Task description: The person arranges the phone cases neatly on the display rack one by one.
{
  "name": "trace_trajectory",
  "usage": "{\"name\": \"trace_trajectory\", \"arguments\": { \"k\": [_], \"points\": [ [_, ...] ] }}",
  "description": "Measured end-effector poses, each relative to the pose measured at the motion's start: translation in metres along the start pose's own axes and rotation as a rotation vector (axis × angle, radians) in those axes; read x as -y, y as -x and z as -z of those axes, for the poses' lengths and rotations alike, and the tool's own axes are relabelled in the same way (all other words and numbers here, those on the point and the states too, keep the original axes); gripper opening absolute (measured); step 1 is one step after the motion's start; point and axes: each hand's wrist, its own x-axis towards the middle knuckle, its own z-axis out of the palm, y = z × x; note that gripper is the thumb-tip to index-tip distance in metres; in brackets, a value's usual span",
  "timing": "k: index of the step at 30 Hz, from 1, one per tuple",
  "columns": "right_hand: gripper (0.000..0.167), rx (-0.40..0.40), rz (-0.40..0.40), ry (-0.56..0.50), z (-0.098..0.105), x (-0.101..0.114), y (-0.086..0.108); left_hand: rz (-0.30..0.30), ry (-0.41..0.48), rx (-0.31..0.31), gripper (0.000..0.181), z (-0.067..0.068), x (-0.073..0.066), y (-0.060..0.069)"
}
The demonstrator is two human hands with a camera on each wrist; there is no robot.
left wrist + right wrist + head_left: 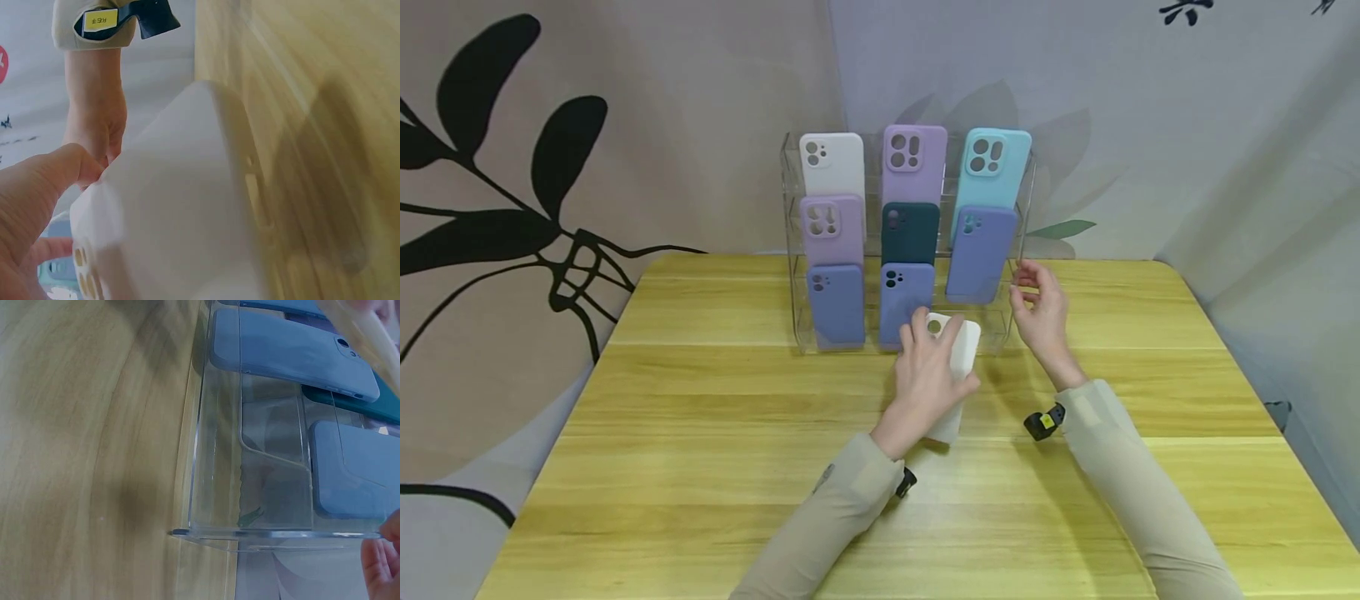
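Observation:
My left hand [921,367] holds a white phone case [967,343] by its upper part, tilted in front of a clear tiered display stand [797,312]. The left wrist view shows the smooth back of the case and its camera holes, with the thumb on its edge. At the stand's right side is my right hand [1043,317]. Its thumb and fingers [375,565] pinch the edge of the clear side panel. Beside the white case, a periwinkle phone case [906,292] stands in the bottom tier; the bottom right slot holds no case.
Other cases stand in the tiers: a white one [835,167], a lilac one [917,179], a turquoise one [992,187], a dark green one [910,233] and several more. The stand is on a wooden table [700,450], near the wall behind.

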Motion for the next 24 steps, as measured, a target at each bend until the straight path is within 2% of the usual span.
{"name": "trace_trajectory", "arguments": {
  "k": [5, 9, 18, 24],
  "points": [
    [0.032, 0.004, 0.000, -0.001, 0.001, -0.001, 0.000, -0.062, 0.000, -0.078, 0.074, 0.001, -0.006, -0.008],
    [0.032, 0.006, -0.001, -0.003, 0.001, -0.003, 0.000, -0.108, 0.004, -0.144, 0.075, 0.003, -0.013, -0.020],
    [0.033, 0.032, -0.047, 0.029, 0.002, -0.001, 0.000, -0.193, -0.003, -0.323, 0.071, 0.007, -0.027, -0.060],
    [0.031, 0.032, -0.042, 0.028, 0.000, 0.001, 0.001, -0.194, 0.027, -0.439, 0.068, 0.002, -0.029, -0.086]
  ]
}}
